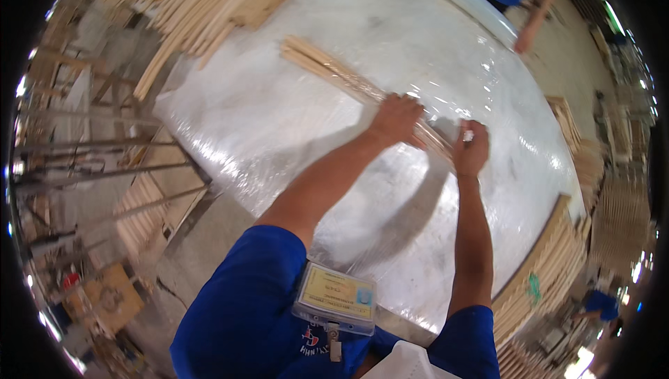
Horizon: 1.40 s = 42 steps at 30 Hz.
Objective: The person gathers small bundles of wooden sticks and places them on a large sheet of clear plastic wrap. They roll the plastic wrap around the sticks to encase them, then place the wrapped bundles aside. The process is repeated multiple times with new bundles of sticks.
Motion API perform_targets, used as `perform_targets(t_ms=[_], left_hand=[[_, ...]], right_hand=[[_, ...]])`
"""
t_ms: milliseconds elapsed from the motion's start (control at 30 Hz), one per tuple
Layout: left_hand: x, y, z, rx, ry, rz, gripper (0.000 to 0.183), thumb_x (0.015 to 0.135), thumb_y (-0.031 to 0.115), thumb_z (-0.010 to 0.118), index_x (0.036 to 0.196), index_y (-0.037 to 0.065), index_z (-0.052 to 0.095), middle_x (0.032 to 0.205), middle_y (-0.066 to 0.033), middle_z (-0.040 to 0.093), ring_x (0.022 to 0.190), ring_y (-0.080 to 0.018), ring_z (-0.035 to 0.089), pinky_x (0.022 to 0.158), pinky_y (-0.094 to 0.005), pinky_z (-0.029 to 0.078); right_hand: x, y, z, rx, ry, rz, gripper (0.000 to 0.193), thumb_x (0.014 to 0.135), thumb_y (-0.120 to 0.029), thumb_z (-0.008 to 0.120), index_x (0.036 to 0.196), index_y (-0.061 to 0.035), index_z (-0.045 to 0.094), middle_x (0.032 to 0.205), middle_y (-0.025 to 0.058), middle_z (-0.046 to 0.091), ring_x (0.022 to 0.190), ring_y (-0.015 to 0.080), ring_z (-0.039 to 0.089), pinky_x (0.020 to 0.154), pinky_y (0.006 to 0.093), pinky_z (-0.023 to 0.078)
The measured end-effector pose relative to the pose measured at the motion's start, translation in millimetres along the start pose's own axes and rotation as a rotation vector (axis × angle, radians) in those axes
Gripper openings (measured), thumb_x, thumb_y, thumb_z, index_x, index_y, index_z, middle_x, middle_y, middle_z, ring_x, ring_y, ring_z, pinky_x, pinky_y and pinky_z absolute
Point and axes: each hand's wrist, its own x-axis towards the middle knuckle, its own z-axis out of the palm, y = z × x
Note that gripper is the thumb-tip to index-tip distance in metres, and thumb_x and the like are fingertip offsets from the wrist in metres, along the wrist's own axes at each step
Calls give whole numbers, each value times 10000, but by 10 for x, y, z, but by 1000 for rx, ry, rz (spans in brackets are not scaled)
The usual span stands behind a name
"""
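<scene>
Left hand (398,118) closed over wood strips (311,58), right hand (472,148) curled, hold unclear; clear film (362,88) seemingly partly applied, far ends bare.

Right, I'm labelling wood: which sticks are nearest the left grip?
The slim bundle under the left grip; the bigger upper-left pile and lower-right stack lie apart.

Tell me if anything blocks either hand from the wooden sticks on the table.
Only clear plastic film glints over the sticks, just past the left hand; whether it runs under that hand is hidden. Nothing else visible stands between the sticks and that hand, or the right hand by their nearer end.
</scene>
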Motion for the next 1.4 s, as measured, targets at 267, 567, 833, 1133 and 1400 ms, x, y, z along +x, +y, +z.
perform_targets(t_ms=[267,567,833,1133,1400], left_hand=[[-835,263,31,51,97,-35,832,567,744,870,1001,58,688,974,-89,681,997,-295,656,910,-453,483],[-1423,484,-167,72,91,-182,794,666,757,855,993,61,656,1055,-113,621,1018,-332,614,907,-494,476],[-910,202,56,38,335,-62,540,887,525,826,1165,92,661,1171,-96,626,1107,-346,572,983,-516,444],[-11,-18,16,54,92,-25,873,614,776,859,1144,96,717,1101,-76,696,1076,-286,653,933,-475,494],[-1276,237,-9,21,97,-85,893,616,794,822,1137,75,725,1058,-84,692,1045,-284,647,942,-444,491]], right_hand=[[-1334,-218,-287,-74,-27,-232,500,850,-382,874,1193,-91,657,1193,137,639,1106,370,609,943,513,488],[-2431,-554,-427,-81,-68,-185,855,951,-431,777,1590,28,443,1619,259,465,1534,483,403,1244,675,275],[-1037,-411,26,-144,-54,-160,1063,953,-690,668,1647,52,353,1709,318,328,1605,504,277,1252,706,226],[256,-156,233,6,195,-181,657,927,-590,754,1306,-59,678,1317,217,669,1228,429,631,1024,552,497],[-1389,-428,-101,-104,-77,-431,549,871,-552,810,1129,-84,685,1063,127,669,993,372,633,897,515,498]])
